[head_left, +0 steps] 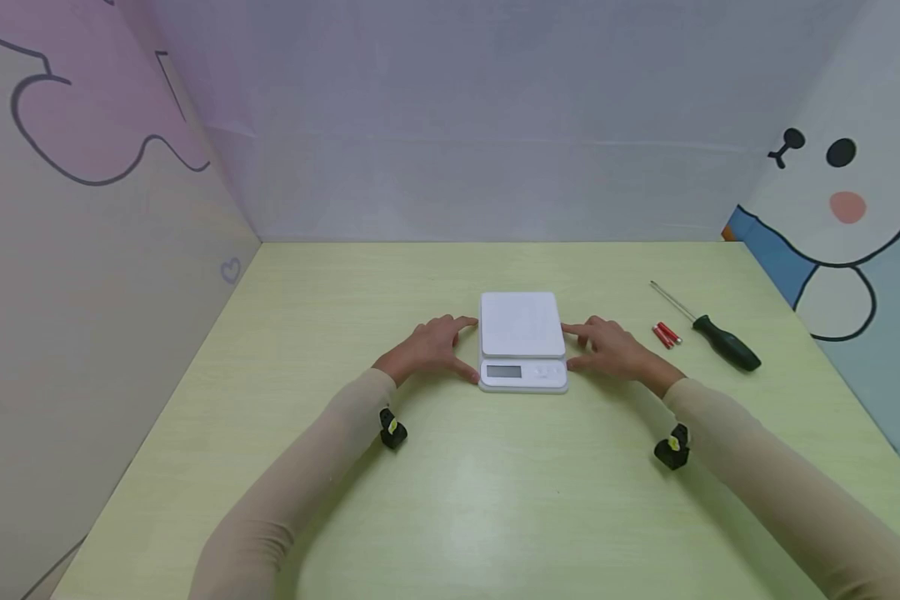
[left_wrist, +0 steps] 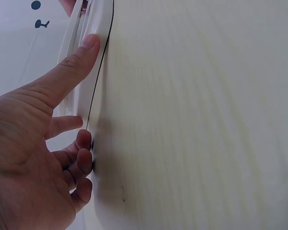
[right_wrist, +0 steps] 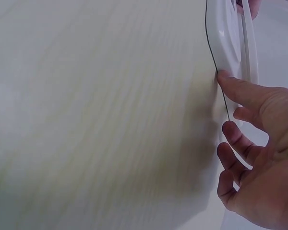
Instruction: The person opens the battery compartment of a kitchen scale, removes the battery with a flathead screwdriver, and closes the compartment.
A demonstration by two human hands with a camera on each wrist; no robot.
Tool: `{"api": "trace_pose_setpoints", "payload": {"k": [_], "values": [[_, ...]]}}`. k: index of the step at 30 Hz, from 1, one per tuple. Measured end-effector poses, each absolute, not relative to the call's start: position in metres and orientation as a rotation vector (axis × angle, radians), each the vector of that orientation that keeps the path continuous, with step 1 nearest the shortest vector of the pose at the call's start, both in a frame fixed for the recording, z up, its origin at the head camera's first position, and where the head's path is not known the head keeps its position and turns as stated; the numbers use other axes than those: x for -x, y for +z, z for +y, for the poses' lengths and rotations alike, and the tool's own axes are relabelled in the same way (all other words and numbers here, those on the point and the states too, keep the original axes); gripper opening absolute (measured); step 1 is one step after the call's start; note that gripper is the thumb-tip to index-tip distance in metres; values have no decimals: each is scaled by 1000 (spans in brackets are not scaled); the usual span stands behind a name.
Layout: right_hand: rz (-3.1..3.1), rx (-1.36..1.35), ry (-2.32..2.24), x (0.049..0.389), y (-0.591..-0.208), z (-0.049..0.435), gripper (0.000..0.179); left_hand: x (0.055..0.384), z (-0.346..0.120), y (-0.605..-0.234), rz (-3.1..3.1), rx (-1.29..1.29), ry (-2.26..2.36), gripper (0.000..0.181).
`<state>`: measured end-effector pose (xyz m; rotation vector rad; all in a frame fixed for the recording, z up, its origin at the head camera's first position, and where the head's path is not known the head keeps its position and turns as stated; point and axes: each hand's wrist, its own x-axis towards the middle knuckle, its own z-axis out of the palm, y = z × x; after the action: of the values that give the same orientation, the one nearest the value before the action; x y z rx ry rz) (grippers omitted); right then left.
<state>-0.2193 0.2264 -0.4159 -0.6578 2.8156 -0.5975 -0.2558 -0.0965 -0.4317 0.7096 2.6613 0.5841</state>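
Note:
A white kitchen scale point(head_left: 522, 333) lies flat on the table, its square plate on top and its small grey display toward me. No digits can be made out on the display. At its left side is my left hand point(head_left: 437, 344), thumb and index finger stretched out against the edge. My right hand point(head_left: 607, 347) touches the right side in the same manner. Both wrist views show the thumb at the scale's rim, with the other fingers loosely bent near the tabletop. The left wrist view catches the scale's white side point(left_wrist: 90, 81); the right wrist view shows its rim point(right_wrist: 220, 43).
Right of the right hand lie small red batteries point(head_left: 667, 334). Beyond them rests a screwdriver point(head_left: 726, 343) with a dark green handle, its tip pointing away to the left. Walls with cartoon drawings border the pale wooden table point(head_left: 450, 492) at the back and sides.

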Motion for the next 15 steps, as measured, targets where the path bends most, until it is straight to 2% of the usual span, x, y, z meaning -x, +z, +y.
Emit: {"api": "trace_pose_setpoints", "payload": {"k": [8, 12, 15], "values": [[2808, 638, -612, 218, -417, 227, 64, 255, -96, -430, 2651, -708, 581, 104], [2836, 633, -608, 217, -415, 230, 56, 257, -101, -426, 2587, -686, 649, 102], [2882, 589, -574, 220, -413, 236, 51, 263, -108, -422, 2554, -646, 724, 93]]}}
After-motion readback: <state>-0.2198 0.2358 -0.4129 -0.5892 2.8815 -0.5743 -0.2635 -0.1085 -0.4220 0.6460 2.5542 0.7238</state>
